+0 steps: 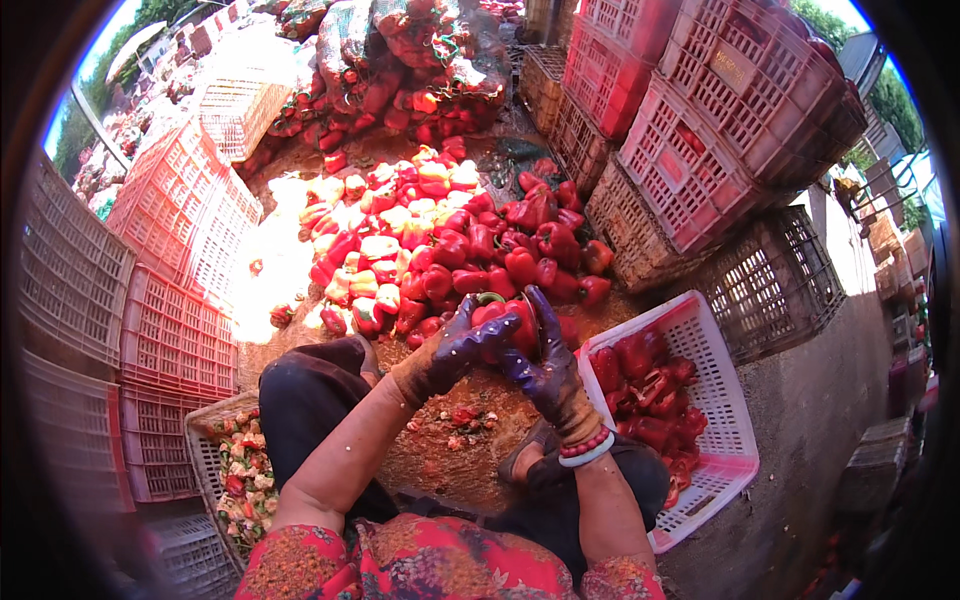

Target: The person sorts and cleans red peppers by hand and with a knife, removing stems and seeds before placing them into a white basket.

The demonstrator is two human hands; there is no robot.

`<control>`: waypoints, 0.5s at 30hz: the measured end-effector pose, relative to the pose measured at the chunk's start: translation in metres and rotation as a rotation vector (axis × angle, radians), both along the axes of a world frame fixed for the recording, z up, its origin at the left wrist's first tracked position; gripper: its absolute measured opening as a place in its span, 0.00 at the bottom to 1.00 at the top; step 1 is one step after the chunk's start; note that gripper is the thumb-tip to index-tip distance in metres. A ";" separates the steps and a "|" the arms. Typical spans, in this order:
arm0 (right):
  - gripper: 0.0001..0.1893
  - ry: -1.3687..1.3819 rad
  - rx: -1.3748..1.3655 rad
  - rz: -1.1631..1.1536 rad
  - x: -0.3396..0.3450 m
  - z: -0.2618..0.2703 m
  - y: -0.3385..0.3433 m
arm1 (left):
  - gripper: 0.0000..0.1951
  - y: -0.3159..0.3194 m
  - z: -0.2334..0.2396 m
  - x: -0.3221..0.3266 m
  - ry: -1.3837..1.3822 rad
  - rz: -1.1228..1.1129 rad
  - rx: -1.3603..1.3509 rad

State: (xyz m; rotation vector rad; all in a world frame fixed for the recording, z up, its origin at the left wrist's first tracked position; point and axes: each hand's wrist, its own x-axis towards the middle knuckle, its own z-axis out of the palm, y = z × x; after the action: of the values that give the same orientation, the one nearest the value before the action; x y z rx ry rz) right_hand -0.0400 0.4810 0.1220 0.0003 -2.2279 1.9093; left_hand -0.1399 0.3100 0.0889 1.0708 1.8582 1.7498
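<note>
A red bell pepper (487, 313) with a green stem is held up between both hands, in front of the heap. My left hand (459, 346), in a purple-coated glove with a tan cuff, grips it from the left. Wearing a matching glove, my right hand (546, 375) closes on its right side. A thin pale edge shows near the right fingers; whether it is a blade I cannot tell. Just beyond lies a big heap of whole red bell peppers (450, 247). Scraps of pepper (461, 420) lie on the wet floor below my hands.
By my right knee, a white-pink plastic crate (720, 405) holds opened red peppers (652, 382). Left of me, another crate (196, 442) contains pepper cores (251, 480). Stacked crates rise at left (180, 330) and right (690, 157). Net sacks of peppers (420, 37) stand behind the heap.
</note>
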 end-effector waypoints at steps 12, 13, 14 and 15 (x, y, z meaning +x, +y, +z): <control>0.46 -0.271 -0.303 0.159 0.004 0.005 -0.003 | 0.33 -0.014 0.066 -0.003 -0.521 -0.072 -0.284; 0.46 -0.313 -0.329 0.155 0.005 0.007 -0.003 | 0.32 -0.014 0.061 -0.008 -0.495 -0.088 -0.246; 0.46 -0.356 -0.356 0.150 0.006 0.009 -0.002 | 0.31 -0.013 0.056 -0.012 -0.470 -0.104 -0.206; 0.45 -0.367 -0.428 0.135 0.007 0.008 -0.002 | 0.30 -0.014 0.052 -0.016 -0.444 -0.113 -0.168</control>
State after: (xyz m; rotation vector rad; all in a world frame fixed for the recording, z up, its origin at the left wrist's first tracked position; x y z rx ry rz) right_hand -0.0334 0.4790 0.1295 -0.2946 -2.0080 2.6056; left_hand -0.1555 0.2963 0.1413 0.6446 1.5991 1.5766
